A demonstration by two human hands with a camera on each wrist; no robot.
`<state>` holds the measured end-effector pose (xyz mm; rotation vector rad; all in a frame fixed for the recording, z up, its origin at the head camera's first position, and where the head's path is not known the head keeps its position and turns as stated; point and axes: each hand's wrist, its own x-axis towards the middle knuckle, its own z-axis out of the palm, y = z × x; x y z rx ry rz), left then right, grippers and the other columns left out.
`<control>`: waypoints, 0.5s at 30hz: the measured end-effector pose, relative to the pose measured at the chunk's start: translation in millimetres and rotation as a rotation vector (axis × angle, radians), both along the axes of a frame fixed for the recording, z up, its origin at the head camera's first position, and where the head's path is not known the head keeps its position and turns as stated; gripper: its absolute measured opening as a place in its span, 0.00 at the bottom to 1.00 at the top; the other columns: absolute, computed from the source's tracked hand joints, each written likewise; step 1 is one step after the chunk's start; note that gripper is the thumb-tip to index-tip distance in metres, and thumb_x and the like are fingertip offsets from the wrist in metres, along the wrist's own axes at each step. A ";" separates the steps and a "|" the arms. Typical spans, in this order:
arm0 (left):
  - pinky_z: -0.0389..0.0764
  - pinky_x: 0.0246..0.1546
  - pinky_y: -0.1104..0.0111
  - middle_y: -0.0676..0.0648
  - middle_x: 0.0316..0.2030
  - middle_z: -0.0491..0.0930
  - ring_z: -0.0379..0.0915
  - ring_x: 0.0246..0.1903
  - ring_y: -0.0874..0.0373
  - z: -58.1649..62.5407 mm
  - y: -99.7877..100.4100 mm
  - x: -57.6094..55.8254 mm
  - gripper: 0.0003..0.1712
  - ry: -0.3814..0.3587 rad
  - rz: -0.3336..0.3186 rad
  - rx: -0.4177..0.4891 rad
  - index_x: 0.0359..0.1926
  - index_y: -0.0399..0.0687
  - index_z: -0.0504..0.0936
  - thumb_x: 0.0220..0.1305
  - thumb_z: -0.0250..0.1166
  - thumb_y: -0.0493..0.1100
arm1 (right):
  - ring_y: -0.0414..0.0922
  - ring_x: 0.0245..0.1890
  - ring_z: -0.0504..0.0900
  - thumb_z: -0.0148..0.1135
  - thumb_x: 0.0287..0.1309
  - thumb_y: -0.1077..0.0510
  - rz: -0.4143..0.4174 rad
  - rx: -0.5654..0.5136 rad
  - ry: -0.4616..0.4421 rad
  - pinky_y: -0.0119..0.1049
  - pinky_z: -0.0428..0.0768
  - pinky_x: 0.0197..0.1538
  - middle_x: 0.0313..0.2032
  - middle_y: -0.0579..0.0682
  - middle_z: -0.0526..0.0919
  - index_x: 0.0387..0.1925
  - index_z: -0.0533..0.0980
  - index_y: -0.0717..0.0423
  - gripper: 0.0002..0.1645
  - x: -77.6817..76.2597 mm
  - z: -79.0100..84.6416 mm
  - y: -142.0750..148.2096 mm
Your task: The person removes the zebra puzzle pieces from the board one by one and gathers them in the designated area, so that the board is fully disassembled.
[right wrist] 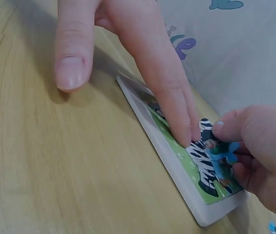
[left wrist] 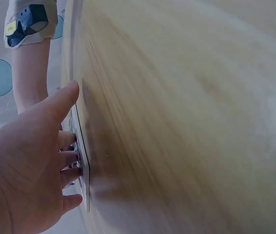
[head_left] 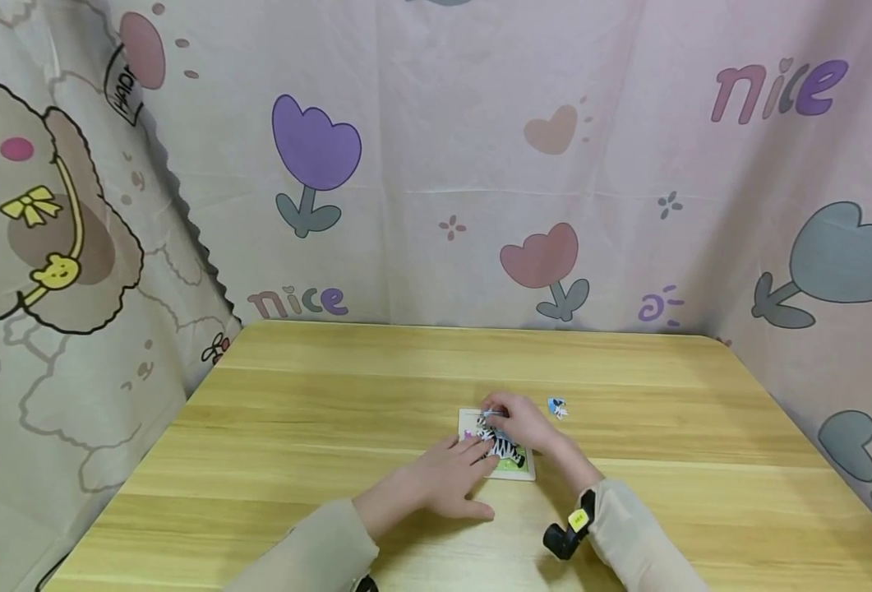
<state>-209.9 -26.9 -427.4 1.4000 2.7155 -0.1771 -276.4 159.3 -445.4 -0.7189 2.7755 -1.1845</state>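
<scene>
A small zebra jigsaw puzzle in a pale tray [right wrist: 177, 184] lies flat on the wooden table. My left hand [head_left: 454, 478] rests on it from the near left, fingers straight with their tips on the zebra picture and the thumb spread out over the wood. From the far right side, my right hand [head_left: 523, 421] reaches over the tray's upper part. Its thumb and fingers pinch a blue jigsaw piece [right wrist: 231, 152] right at the picture's surface. Part of that piece is hidden behind the fingers. Another loose jigsaw piece [head_left: 557, 407] lies on the table just beyond the right hand.
The wooden table [head_left: 295, 411] extends around the puzzle on all sides. A printed curtain [head_left: 436, 164] hangs along its back and sides. A black wrist camera [head_left: 569, 530] on the right sleeve juts out low over the table.
</scene>
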 end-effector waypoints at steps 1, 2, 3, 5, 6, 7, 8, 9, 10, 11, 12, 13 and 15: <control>0.56 0.65 0.57 0.45 0.68 0.55 0.49 0.68 0.51 0.1 0.5 -0.4 0.45 -0.002 0.003 -0.002 0.69 0.49 0.60 0.61 0.43 0.73 | 0.40 0.27 0.71 0.58 0.57 0.67 -0.004 -0.003 -0.010 0.33 0.74 0.31 0.27 0.45 0.75 0.40 0.78 0.57 0.09 -0.1 -0.1 -0.1; 0.56 0.65 0.57 0.46 0.68 0.55 0.49 0.68 0.51 0.1 0.8 -0.5 0.45 -0.003 0.004 -0.004 0.69 0.50 0.60 0.60 0.43 0.73 | 0.40 0.26 0.71 0.57 0.57 0.67 -0.008 -0.002 -0.014 0.33 0.74 0.30 0.26 0.45 0.75 0.40 0.78 0.57 0.09 -0.3 -0.3 -0.2; 0.56 0.65 0.57 0.46 0.69 0.55 0.49 0.68 0.51 0.1 1.1 -0.7 0.45 -0.003 0.005 -0.006 0.69 0.50 0.60 0.60 0.43 0.73 | 0.40 0.27 0.71 0.57 0.58 0.66 -0.015 -0.001 -0.016 0.33 0.74 0.31 0.27 0.44 0.75 0.41 0.78 0.57 0.09 -0.5 -0.7 -0.3; 0.56 0.65 0.57 0.46 0.69 0.55 0.48 0.68 0.52 -0.3 1.6 -1.1 0.45 -0.001 0.006 -0.014 0.69 0.50 0.59 0.60 0.43 0.73 | 0.40 0.27 0.72 0.57 0.58 0.66 -0.034 0.000 -0.013 0.33 0.74 0.32 0.27 0.44 0.76 0.40 0.78 0.57 0.09 -1.0 -1.3 -1.2; 0.56 0.65 0.57 0.46 0.69 0.55 0.48 0.68 0.52 -0.4 1.8 -1.4 0.45 0.001 0.006 -0.017 0.69 0.50 0.59 0.60 0.43 0.73 | 0.40 0.28 0.72 0.56 0.59 0.66 -0.042 0.001 -0.013 0.33 0.74 0.33 0.28 0.44 0.77 0.40 0.79 0.56 0.09 -1.3 -1.6 -1.7; 0.56 0.65 0.57 0.46 0.69 0.55 0.49 0.68 0.52 -0.4 1.9 -1.6 0.45 0.003 0.006 -0.020 0.69 0.51 0.59 0.60 0.43 0.73 | 0.40 0.28 0.72 0.56 0.59 0.66 -0.049 0.000 -0.012 0.34 0.74 0.33 0.28 0.45 0.77 0.39 0.79 0.56 0.08 -1.6 -1.9 -2.2; 0.56 0.65 0.57 0.46 0.69 0.55 0.49 0.68 0.52 -0.3 2.1 -1.7 0.45 0.003 0.006 -0.023 0.69 0.51 0.59 0.60 0.43 0.73 | 0.40 0.29 0.73 0.56 0.59 0.66 -0.056 -0.001 -0.009 0.34 0.74 0.34 0.29 0.45 0.78 0.38 0.79 0.56 0.08 -1.9 -2.3 -2.4; 0.56 0.65 0.57 0.47 0.69 0.55 0.49 0.68 0.52 -0.4 2.3 -1.9 0.45 0.002 0.008 -0.026 0.69 0.51 0.59 0.60 0.43 0.73 | 0.40 0.30 0.73 0.56 0.59 0.66 -0.063 -0.003 -0.005 0.35 0.74 0.36 0.31 0.45 0.79 0.38 0.79 0.56 0.08 -2.2 -2.6 -2.7; 0.56 0.65 0.57 0.47 0.69 0.55 0.49 0.68 0.53 -0.3 2.3 -1.9 0.45 0.001 0.009 -0.029 0.69 0.51 0.59 0.60 0.43 0.73 | 0.40 0.30 0.73 0.56 0.59 0.66 -0.069 -0.009 -0.006 0.35 0.75 0.36 0.32 0.46 0.79 0.38 0.79 0.56 0.08 -2.5 -2.9 -2.7; 0.56 0.65 0.57 0.47 0.69 0.55 0.48 0.68 0.53 -0.2 2.4 -1.9 0.45 -0.001 0.010 -0.030 0.69 0.51 0.59 0.60 0.43 0.73 | 0.40 0.30 0.73 0.56 0.60 0.65 -0.077 -0.022 -0.012 0.35 0.75 0.36 0.32 0.46 0.79 0.38 0.79 0.57 0.08 -2.8 -3.2 -2.4; 0.56 0.65 0.57 0.47 0.69 0.55 0.49 0.68 0.53 0.1 2.3 -1.8 0.45 0.001 0.011 -0.032 0.69 0.51 0.59 0.60 0.43 0.73 | 0.40 0.30 0.73 0.57 0.60 0.65 -0.084 -0.036 -0.016 0.35 0.75 0.36 0.32 0.47 0.80 0.39 0.79 0.58 0.08 -3.3 -3.5 -1.9; 0.56 0.65 0.57 0.47 0.69 0.54 0.48 0.68 0.52 0.3 2.1 -1.6 0.45 0.001 0.012 -0.033 0.69 0.51 0.59 0.60 0.43 0.73 | 0.40 0.30 0.73 0.57 0.60 0.64 -0.098 -0.051 -0.018 0.35 0.75 0.35 0.32 0.47 0.80 0.40 0.79 0.58 0.08 -3.6 -3.5 -1.1; 0.55 0.65 0.57 0.46 0.69 0.54 0.48 0.68 0.52 0.3 1.6 -0.9 0.45 0.001 0.013 -0.035 0.69 0.51 0.58 0.60 0.43 0.74 | 0.40 0.29 0.73 0.58 0.60 0.63 -0.134 -0.089 -0.017 0.34 0.75 0.34 0.31 0.46 0.80 0.41 0.79 0.59 0.08 -4.4 -2.9 1.5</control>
